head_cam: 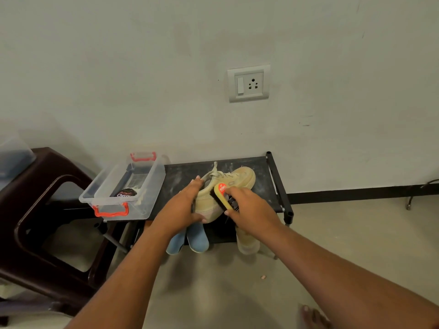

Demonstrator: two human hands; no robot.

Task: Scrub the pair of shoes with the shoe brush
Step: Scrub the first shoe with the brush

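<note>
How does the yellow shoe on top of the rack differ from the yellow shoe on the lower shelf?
The shoe on top is held by the left hand, and the brush in the right hand lies against it; the lower shoe is untouched. The shoe on top shows its side and laces; the lower shoe shows only one end, sticking out of the rack. Both are pale yellow.

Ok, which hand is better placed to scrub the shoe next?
Right. The right hand already grips the brush against the tan shoe, while the left hand holds that shoe steady.
</note>
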